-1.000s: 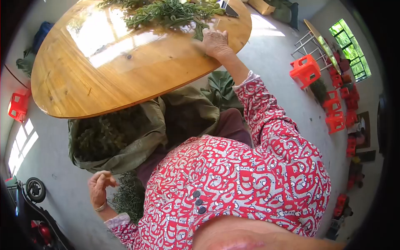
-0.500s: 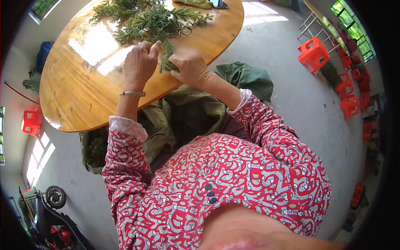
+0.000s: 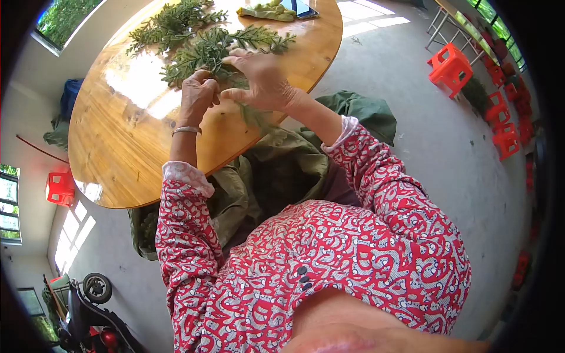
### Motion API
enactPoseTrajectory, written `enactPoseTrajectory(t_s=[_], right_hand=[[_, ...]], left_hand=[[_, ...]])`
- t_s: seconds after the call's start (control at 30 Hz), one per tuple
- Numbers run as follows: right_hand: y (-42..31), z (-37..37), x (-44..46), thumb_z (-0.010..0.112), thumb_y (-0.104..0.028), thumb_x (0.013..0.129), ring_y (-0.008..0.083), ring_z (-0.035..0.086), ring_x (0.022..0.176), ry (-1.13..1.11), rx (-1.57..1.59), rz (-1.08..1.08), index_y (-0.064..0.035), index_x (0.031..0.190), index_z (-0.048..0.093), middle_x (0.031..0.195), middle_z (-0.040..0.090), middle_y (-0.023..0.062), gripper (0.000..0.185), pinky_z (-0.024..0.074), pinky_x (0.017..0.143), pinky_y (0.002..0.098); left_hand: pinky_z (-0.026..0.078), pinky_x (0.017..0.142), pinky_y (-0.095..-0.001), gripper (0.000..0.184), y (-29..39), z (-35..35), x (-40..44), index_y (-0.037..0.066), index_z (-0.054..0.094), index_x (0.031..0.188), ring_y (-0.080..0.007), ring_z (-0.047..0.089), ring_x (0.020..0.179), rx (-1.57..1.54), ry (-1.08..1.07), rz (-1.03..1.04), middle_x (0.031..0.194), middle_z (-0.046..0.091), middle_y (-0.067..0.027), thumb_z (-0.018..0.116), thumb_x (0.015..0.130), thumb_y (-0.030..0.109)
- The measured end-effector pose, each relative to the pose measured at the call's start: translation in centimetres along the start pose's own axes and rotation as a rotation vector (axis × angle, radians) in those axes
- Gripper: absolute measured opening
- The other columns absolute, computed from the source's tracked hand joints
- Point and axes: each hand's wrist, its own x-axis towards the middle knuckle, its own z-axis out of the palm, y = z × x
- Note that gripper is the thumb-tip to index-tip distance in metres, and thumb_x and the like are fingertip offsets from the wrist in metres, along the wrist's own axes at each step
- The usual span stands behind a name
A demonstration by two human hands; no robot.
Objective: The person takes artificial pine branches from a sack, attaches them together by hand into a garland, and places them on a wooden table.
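My left hand (image 3: 199,97), with a bracelet on the wrist, is closed in a pinch at the near edge of a pile of green needled sprigs (image 3: 206,52) on the round wooden table. What its fingers hold, if anything, I cannot make out. My right hand (image 3: 259,81) is beside it over the pile, thumb and fingers spread apart, partly blurred. Below the right palm, a single sprig (image 3: 254,115) shows as a smear near the table edge. An open green cloth sack (image 3: 235,185) stands under the table edge, before my lap.
Yellowish gloves (image 3: 268,12) and a phone (image 3: 303,8) lie at the table's (image 3: 118,159) far side. Red plastic stools (image 3: 450,69) stand to the right, another red stool (image 3: 60,188) to the left. A motorbike (image 3: 97,312) is at lower left.
My right hand has opened and moved up toward the pile. The sprig between my hands has shifted down toward the table edge and blurred. My left hand stays pinched. The camera view has shifted slightly.
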Motion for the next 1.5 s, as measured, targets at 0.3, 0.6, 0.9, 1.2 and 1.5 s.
enactPoseTrajectory(t_s=[0.3,0.6,0.9,1.2,1.5], right_hand=[[2.4,4.1,3.8,0.057,-0.028,0.072,0.0283,0.047,0.111,-0.619,-0.369,0.257,-0.0220,0.122,0.047,0.116,0.054,0.0095,0.052,0.0274,0.093,0.0521],[5.8,5.0,4.9,0.044,-0.021,0.075,0.0322,0.051,0.106,-0.600,-0.462,0.274,-0.0174,0.110,0.054,0.110,0.059,0.0113,0.036,0.0260,0.091,0.0559],[5.5,3.0,4.0,0.062,-0.029,0.070,0.0324,0.053,0.102,-0.517,-0.382,0.159,-0.0040,0.125,0.040,0.117,0.051,0.0164,0.064,0.0415,0.088,0.0442],[-2.7,-1.2,4.1,0.065,-0.015,0.068,0.0323,0.059,0.085,-0.308,0.846,0.263,0.0007,0.098,0.060,0.093,0.060,0.0192,0.034,0.0464,0.080,0.0363],[-10.7,-1.9,2.7,0.071,-0.034,0.074,0.0168,0.061,0.082,-0.113,0.130,-0.146,-0.0055,0.098,0.064,0.092,0.066,0.0071,0.038,0.0463,0.067,0.0262]], left_hand=[[0.036,0.037,-0.0218,0.024,2.7,-2.2,-6.2,0.006,0.047,0.061,-0.0065,0.044,0.040,0.021,-0.073,0.018,0.051,0.044,0.0014,0.058,0.081,0.013],[0.027,0.044,-0.0270,0.031,4.7,-10.7,-12.1,0.011,0.041,0.068,-0.0110,0.029,0.037,-0.458,-0.034,0.038,0.047,0.027,0.0032,0.037,0.094,0.029],[0.029,0.051,-0.0285,0.033,3.7,-15.2,-14.9,0.010,0.043,0.071,-0.0137,0.030,0.041,-0.917,-0.126,0.042,0.049,0.031,0.0017,0.031,0.093,0.032],[0.026,0.044,-0.0259,0.033,3.6,-12.7,-15.2,0.012,0.043,0.072,-0.0118,0.031,0.034,-0.780,-0.343,0.163,0.045,0.031,0.0040,0.030,0.094,0.032],[0.032,0.049,-0.0277,0.033,3.7,-8.8,-14.0,0.011,0.039,0.073,-0.0136,0.032,0.036,-0.838,-0.418,-0.013,0.046,0.032,0.0023,0.026,0.095,0.031]])
